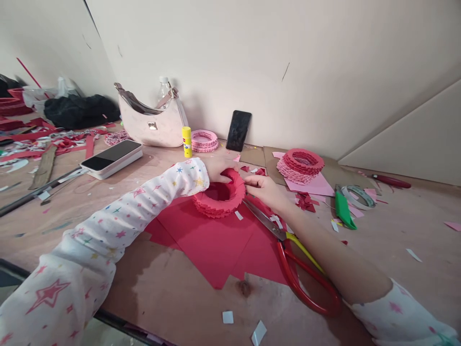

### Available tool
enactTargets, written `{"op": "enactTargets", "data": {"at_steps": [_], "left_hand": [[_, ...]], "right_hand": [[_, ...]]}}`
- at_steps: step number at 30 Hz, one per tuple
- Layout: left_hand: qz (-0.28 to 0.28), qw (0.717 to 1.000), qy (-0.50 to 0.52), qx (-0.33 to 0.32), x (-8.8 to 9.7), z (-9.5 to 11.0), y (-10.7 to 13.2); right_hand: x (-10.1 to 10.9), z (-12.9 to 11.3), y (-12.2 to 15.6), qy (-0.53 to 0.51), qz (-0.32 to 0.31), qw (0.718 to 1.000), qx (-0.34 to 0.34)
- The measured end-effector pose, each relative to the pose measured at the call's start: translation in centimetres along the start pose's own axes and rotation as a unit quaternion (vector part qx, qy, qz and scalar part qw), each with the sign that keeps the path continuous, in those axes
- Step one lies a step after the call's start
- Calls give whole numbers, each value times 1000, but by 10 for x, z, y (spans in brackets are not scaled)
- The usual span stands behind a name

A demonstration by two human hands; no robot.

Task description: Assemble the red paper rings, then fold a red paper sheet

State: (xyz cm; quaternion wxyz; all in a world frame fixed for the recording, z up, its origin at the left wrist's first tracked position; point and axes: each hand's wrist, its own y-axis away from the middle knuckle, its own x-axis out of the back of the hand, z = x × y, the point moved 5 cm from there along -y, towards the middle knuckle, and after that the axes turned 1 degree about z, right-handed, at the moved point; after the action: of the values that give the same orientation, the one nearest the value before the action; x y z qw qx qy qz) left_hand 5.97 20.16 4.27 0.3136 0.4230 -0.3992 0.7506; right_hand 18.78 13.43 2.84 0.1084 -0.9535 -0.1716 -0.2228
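Observation:
A red paper ring (219, 207), built of layered folded strips with a jagged edge, rests on red paper sheets (216, 250). My left hand (221, 169) holds the ring at its far side, fingers curled over the rim. At the ring's right edge is my right hand (264, 190), its fingers pinched together. What lies between those fingertips is too small or hidden to tell. Scissors (277, 233) with red and yellow handles lie partly spread below my right forearm, their tips close to the ring.
Behind stand a yellow glue stick (187, 142), pink paper rings (204, 141), a leaning phone (238, 130) and a pale handbag (151, 122). To the right are stacked red and pink rings (300, 166), a green cutter (345, 210) and a tape roll (358, 197). A white boxy device (112, 158) lies left.

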Motion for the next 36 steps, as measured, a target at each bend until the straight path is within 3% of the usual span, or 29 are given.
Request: {"op": "enactTargets", "data": {"at_steps": [9,16,22,27,32,36], "left_hand": [[-119,989,-59,57,0,-6,-1],[-143,979,-88,113,2,-2,8],[-161,969,-131,137,6,10,11],[-175,968,-150,97,11,17,14],[-146,986,-76,29,9,8,17],[-139,990,-16,-3,4,-2,17]], "right_hand": [[1,5,4,9,-21,1000,11],[5,-6,19,53,37,993,-101],[-14,-20,19,112,25,993,-41],[-15,-24,19,135,36,990,-24],[-17,-25,18,99,23,995,-2],[-19,-21,16,116,64,991,-19]]}}
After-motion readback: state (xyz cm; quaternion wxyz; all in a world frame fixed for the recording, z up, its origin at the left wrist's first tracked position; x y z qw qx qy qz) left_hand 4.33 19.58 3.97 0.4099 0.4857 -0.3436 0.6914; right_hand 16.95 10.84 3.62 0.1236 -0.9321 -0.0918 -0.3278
